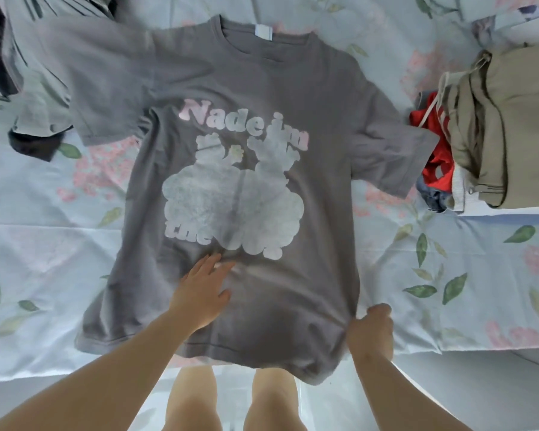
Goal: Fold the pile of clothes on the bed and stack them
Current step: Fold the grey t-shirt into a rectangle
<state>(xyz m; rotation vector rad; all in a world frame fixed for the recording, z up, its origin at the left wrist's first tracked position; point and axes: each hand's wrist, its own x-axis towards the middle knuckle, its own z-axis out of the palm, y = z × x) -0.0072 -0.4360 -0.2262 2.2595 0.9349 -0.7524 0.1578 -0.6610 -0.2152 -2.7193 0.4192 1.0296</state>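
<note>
**While one hand flattens and the other pinches: a grey T-shirt spread on the bed**

Where the floral bed sheet (44, 213) lies flat, the grey T-shirt (246, 98) is spread face up. Its collar points away from the person and both sleeves lie out to the sides. Its hem reaches the near edge of the bed, and the right corner hangs slightly over that edge. A pale printed design with pink-and-white lettering (237, 181) covers the chest, and a small white label (263, 34) shows inside the collar.

The left hand (201, 290) lies on the lower front of the shirt, just below the print. Its grip is open, with the fingers straight and spread against the cloth. The right hand (371, 331) is at the shirt's right side seam near the hem. Its grip is closed, the fingers curled round a gathered pinch of fabric.

At the right edge of the view sits a folded khaki garment (504, 126), with a red garment (436, 163) beside it, close to the right sleeve. At upper left, a loose grey-green garment (35, 88) and a dark one (31, 144) lie partly under the left sleeve. The person's bare legs (193, 399) show below the bed edge.
</note>
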